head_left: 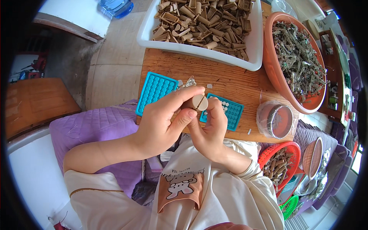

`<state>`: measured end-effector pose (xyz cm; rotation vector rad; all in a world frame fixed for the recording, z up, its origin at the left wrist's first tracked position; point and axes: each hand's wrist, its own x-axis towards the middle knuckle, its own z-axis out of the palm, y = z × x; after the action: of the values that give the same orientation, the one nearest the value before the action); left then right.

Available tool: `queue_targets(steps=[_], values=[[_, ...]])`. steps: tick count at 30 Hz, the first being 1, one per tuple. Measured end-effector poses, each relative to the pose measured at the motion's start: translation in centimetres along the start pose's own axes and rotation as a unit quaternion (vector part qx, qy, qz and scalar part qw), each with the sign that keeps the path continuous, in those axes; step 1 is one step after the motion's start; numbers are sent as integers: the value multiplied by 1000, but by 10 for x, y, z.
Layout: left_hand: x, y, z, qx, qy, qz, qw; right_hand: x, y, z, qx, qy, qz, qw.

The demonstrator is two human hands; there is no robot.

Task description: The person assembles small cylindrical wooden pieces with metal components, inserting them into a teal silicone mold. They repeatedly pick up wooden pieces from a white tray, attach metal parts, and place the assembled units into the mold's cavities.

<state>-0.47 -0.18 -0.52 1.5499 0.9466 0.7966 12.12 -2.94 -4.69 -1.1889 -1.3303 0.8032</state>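
Over the near edge of the wooden table (184,63), both hands meet on a tan cylindrical plastic piece (200,102) with a dark seam across its round end. My left hand (163,117) wraps it from the left, thumb below and forefinger above. From the right, my right hand (212,132) pinches its lower side with bent fingers. A bit of crumpled clear plastic (190,81) shows just beyond the left fingers; whether it is held is unclear. Behind the hands lie a blue tray of round cavities (155,92) and a second blue tray (234,115) with several small white discs in it.
A white bin (199,53) of tan plastic pieces stands at the far side. To the right are an orange basin (268,57) of crumpled clear wrappings, a plastic-lined round container (262,119) and a red basket (293,147) of brown pieces. A purple quilted seat (92,130) is at left.
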Motion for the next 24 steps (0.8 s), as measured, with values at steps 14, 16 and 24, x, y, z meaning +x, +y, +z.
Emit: queue_targets(steps=[14,16,24], values=[[10,3,-10,160,23,95,982,5,1,29,59,-28,-12,998],[12,-4,-8,159,50,131,977,6,-3,35,102,-23,22,994],[13,-5,-5,176,58,180,966,0,11,45,171,-61,3,983]])
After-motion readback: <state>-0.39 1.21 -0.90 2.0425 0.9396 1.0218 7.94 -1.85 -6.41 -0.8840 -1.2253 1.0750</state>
